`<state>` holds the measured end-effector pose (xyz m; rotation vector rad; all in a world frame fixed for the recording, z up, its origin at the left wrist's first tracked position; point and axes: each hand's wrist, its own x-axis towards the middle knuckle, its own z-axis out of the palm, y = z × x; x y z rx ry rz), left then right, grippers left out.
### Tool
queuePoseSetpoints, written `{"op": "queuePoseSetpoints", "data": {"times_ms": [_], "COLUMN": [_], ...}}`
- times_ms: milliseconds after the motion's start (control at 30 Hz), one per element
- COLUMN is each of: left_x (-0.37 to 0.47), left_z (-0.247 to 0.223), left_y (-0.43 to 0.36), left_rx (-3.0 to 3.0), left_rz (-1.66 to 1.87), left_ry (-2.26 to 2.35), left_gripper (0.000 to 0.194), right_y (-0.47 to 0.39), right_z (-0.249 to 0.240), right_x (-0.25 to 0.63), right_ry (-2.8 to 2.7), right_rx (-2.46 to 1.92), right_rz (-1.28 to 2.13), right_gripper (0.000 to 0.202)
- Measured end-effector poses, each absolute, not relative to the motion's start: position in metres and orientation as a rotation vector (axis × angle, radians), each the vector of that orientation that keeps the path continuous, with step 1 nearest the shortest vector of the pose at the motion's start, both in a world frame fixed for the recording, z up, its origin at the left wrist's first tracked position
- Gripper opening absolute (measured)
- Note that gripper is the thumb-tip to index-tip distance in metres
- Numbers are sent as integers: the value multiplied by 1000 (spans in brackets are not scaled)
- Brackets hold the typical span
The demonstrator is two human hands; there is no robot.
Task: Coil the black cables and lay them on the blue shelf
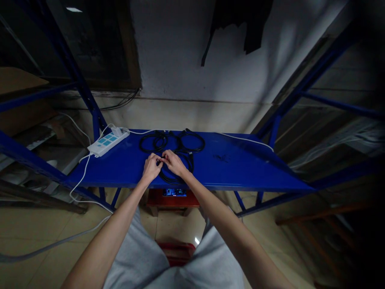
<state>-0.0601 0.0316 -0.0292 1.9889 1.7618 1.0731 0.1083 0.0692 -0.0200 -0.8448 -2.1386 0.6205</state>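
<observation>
A coiled black cable [191, 163] lies near the front edge of the blue shelf [234, 168]. At its left side my left hand [152, 167] is closed on part of this cable. My right hand [173, 161] pinches at the same spot, its fingertips meeting those of the left. What exactly sits between the fingertips is too small to make out. Behind my hands rest more coiled black cables, one loop to the left [141, 143] and another to the right [203, 143].
A white power strip [104, 149] with blue sockets stands on the shelf's left end. White cords run from it along the back and down to the floor. Blue metal posts [273, 130] frame both sides. Below, a phone-like screen [174, 192] lies on a red stool [155, 199].
</observation>
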Motion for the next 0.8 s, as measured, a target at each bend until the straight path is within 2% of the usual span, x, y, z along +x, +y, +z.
{"op": "queuePoseSetpoints", "data": {"times_ms": [167,367,500,567,800], "left_x": [-59,-60,-63,-64,-63], "left_z": [-24,-25,-30,-32,-32], "left_y": [29,30,33,33,32], "left_rx": [2012,2019,1962,1948,2018], "left_rz": [1010,1042,1136,1169,1122], "left_ry": [1769,1736,1642,1627,1672], "left_gripper": [8,2,21,25,11], "right_y": [73,79,85,88,88], "right_z": [-23,-27,-31,-33,-32], "right_x": [107,107,107,106,105], "right_ry": [-2092,-1917,-1815,-1785,-1790], "right_rx": [-835,-752,-679,-667,-703], "right_rz": [695,1044,1216,1260,1278], "right_gripper": [18,16,17,21,15]}}
